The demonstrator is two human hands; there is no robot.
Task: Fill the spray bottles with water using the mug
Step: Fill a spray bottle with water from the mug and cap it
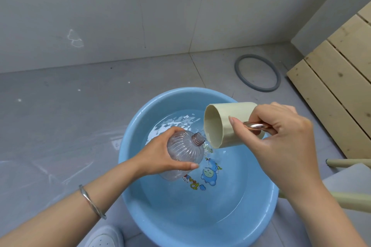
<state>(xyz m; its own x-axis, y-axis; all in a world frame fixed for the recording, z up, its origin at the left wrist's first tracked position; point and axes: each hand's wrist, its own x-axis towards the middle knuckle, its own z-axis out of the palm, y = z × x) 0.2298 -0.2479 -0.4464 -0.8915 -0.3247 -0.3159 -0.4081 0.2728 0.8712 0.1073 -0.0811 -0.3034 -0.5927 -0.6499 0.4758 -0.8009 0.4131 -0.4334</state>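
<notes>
A clear ribbed spray bottle (183, 151) without its cap is tilted over the blue basin (132, 132), its threaded neck pointing up and right. My left hand (160, 152) grips its body from the left. My right hand (281, 134) holds a cream mug (226, 116) by its shiny metal handle. The mug is tipped on its side, and its lip sits just right of the bottle's neck. A thin trickle of water falls from the lip beside the neck into the basin. The basin holds shallow water over a cartoon print.
A grey rubber ring (257, 73) lies on the floor behind the basin. Pale wooden slats (339, 78) lean at the right. A stool's seat and legs (345, 182) stand at lower right. A white shoe (104, 236) is below the basin. A grey wall stands close behind.
</notes>
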